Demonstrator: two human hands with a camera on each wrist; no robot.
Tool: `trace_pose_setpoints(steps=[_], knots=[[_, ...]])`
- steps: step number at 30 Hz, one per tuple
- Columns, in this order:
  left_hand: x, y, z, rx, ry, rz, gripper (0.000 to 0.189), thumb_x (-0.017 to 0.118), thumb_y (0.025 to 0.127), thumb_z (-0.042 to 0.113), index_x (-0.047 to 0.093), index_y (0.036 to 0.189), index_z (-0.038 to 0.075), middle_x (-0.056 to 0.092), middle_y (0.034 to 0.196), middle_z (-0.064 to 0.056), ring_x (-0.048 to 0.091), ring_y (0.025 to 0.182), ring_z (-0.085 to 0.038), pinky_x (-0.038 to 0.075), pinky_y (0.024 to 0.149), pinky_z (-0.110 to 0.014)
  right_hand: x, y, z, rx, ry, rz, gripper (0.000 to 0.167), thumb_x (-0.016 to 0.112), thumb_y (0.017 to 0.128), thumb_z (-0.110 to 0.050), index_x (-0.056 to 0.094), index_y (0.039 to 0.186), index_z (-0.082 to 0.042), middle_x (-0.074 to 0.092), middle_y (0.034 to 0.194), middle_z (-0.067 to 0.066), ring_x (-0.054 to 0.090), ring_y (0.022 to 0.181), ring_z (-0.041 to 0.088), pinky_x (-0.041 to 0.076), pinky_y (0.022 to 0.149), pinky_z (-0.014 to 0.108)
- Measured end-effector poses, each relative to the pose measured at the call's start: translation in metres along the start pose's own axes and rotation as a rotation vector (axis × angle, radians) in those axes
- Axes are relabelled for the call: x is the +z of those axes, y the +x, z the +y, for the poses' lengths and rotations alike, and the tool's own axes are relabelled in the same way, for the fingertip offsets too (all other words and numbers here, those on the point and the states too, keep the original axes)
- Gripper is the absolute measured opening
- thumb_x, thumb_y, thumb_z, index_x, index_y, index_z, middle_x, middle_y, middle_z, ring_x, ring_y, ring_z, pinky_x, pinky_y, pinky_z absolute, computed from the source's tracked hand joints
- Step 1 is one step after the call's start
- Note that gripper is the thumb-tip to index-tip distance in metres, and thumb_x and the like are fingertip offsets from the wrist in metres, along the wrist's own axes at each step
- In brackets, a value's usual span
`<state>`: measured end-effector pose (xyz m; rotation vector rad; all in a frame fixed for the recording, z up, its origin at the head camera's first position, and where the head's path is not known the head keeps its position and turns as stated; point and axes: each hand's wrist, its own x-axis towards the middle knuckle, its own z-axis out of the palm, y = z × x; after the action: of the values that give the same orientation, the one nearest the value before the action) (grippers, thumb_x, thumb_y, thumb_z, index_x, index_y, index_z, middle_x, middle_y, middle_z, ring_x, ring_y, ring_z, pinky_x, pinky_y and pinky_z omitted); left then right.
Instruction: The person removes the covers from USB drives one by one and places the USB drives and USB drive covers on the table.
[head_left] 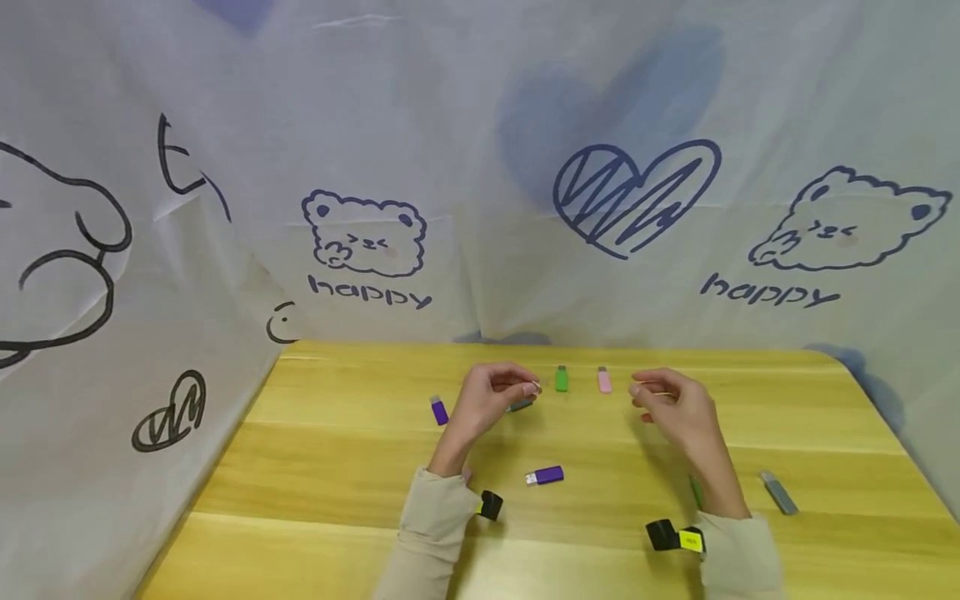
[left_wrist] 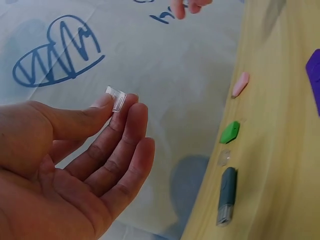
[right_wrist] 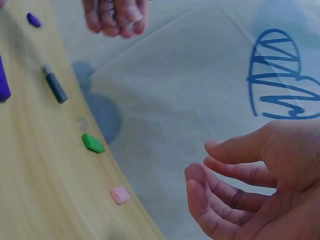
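Note:
My left hand [head_left: 491, 400] is raised over the back of the table [head_left: 360, 467], pinching a small clear plastic cap [left_wrist: 117, 98] between thumb and index finger. The other left fingers curve loosely below it. My right hand [head_left: 678, 408] hovers to the right, fingers loosely bent, thumb close to the fingertips, holding nothing. On the table between the hands lie a green USB stick [head_left: 562, 379] and a pink USB stick [head_left: 604, 381]. Partly hidden behind the left hand is a dark grey USB stick [left_wrist: 228, 192]. Another clear piece [left_wrist: 224, 158] lies between the grey and green sticks.
A purple USB stick [head_left: 545, 476] lies mid-table; another purple stick [head_left: 440, 411] is at the left. A second grey stick [head_left: 780, 493] lies right of the right forearm, which partly covers a green one [head_left: 697, 492]. A printed cloth [head_left: 480, 167] hangs behind the table.

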<state>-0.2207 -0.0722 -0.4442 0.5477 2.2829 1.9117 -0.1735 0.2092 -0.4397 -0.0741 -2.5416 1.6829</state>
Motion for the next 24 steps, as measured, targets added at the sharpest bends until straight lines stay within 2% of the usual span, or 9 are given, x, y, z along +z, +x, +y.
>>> trace_pose_setpoints(steps=[4, 9, 13, 16, 19, 22, 24], knots=[[0.007, 0.007, -0.001, 0.033, 0.025, -0.044, 0.010, 0.069, 0.097, 0.000, 0.075, 0.103, -0.004, 0.075, 0.099, -0.015, 0.072, 0.094, -0.039, 0.060, 0.085, -0.048, -0.006, -0.005, -0.002, 0.012, 0.018, 0.018, 0.038, 0.066, 0.103, -0.021, 0.063, 0.131, 0.003, 0.067, 0.116, 0.024, 0.067, 0.081, -0.002, 0.061, 0.073, 0.027], [0.019, 0.009, -0.003, 0.023, 0.139, -0.041, 0.008, 0.071, 0.096, 0.003, 0.077, 0.100, 0.000, 0.076, 0.095, -0.009, 0.070, 0.091, -0.041, 0.060, 0.077, -0.042, -0.012, -0.007, -0.002, 0.007, 0.036, 0.004, 0.039, 0.066, 0.102, -0.020, 0.062, 0.132, 0.005, 0.067, 0.116, 0.025, 0.067, 0.081, -0.002, 0.061, 0.073, 0.027], [0.033, 0.025, -0.004, 0.008, 0.212, -0.079, 0.010, 0.071, 0.097, 0.006, 0.079, 0.100, 0.002, 0.076, 0.098, -0.006, 0.070, 0.091, -0.038, 0.055, 0.069, -0.025, -0.024, -0.009, -0.003, 0.007, 0.027, 0.021, 0.040, 0.066, 0.103, -0.020, 0.061, 0.133, 0.005, 0.067, 0.116, 0.024, 0.067, 0.082, -0.002, 0.061, 0.073, 0.026], [0.044, 0.041, -0.004, -0.013, 0.281, -0.108, 0.009, 0.071, 0.097, 0.007, 0.080, 0.099, 0.004, 0.075, 0.098, -0.004, 0.070, 0.090, -0.032, 0.053, 0.067, -0.021, -0.034, -0.013, -0.001, -0.004, 0.018, 0.018, 0.041, 0.065, 0.103, -0.019, 0.060, 0.135, 0.006, 0.067, 0.117, 0.024, 0.067, 0.083, -0.002, 0.061, 0.073, 0.025], [0.052, 0.058, -0.004, -0.010, 0.405, -0.135, 0.010, 0.072, 0.097, 0.007, 0.081, 0.098, 0.005, 0.076, 0.096, -0.004, 0.070, 0.086, -0.021, 0.053, 0.068, -0.021, -0.043, -0.016, 0.003, -0.006, 0.014, 0.014, 0.043, 0.065, 0.103, -0.019, 0.058, 0.137, 0.006, 0.067, 0.116, 0.021, 0.067, 0.084, -0.002, 0.060, 0.073, 0.023], [0.059, 0.076, -0.006, -0.002, 0.575, -0.160, 0.010, 0.072, 0.097, 0.006, 0.082, 0.097, 0.006, 0.077, 0.096, -0.004, 0.069, 0.084, -0.014, 0.053, 0.070, -0.020, -0.053, -0.018, 0.006, 0.001, 0.010, 0.029, 0.044, 0.065, 0.103, -0.020, 0.057, 0.138, 0.006, 0.069, 0.112, 0.009, 0.067, 0.085, -0.003, 0.060, 0.074, 0.024], [0.063, 0.087, -0.008, 0.019, 0.694, -0.182, 0.010, 0.073, 0.096, 0.006, 0.082, 0.096, 0.007, 0.078, 0.095, -0.003, 0.069, 0.085, -0.014, 0.053, 0.073, -0.019, -0.059, -0.020, 0.009, 0.018, 0.008, 0.054, 0.045, 0.065, 0.103, -0.021, 0.057, 0.138, 0.006, 0.068, 0.109, 0.000, 0.067, 0.085, -0.003, 0.060, 0.074, 0.024]])
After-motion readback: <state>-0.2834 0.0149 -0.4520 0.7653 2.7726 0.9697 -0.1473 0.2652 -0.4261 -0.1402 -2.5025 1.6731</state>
